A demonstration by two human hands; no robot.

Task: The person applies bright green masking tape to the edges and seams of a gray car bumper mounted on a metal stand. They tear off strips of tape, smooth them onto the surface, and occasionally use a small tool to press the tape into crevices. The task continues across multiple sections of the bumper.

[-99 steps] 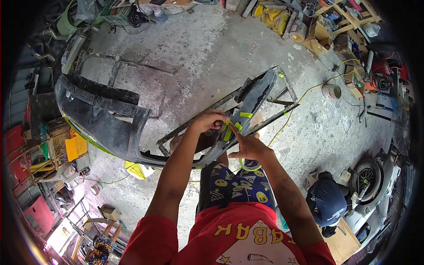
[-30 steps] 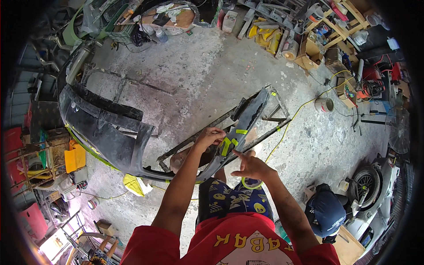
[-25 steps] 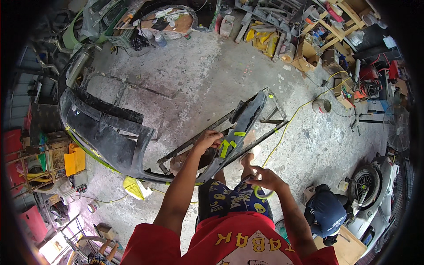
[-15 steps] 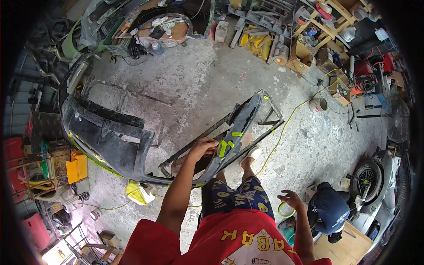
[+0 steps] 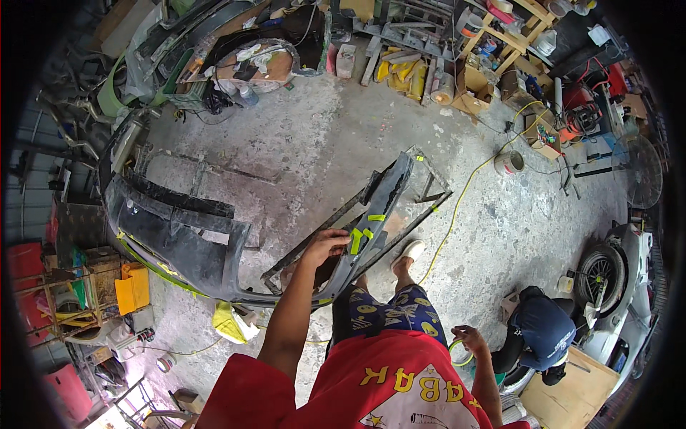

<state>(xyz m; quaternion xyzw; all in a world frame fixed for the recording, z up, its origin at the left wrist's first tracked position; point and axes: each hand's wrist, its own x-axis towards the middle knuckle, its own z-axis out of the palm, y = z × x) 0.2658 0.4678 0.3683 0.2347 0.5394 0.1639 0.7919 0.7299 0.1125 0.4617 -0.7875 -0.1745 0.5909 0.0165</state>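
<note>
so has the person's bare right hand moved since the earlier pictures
Yes, the right hand has moved away from the yellow-green tape strips on the curved grey bumper, toward the picture's lower right, beside the patterned blue shorts.

The person wears a red shirt [image 5: 329, 372] with wide, short sleeves [image 5: 246, 392]. On its chest there are large yellow letters [image 5: 401, 378] with dark outline, and around and under them a white shape [image 5: 400, 406] with a star [image 5: 374, 420]. The shorts [image 5: 393, 312] are dark blue, with round yellow figures and small pale marks. The right foot has a whitish shoe [image 5: 413, 250]. The left hand [image 5: 325, 247] and the right hand [image 5: 469, 337] are bare.
</note>
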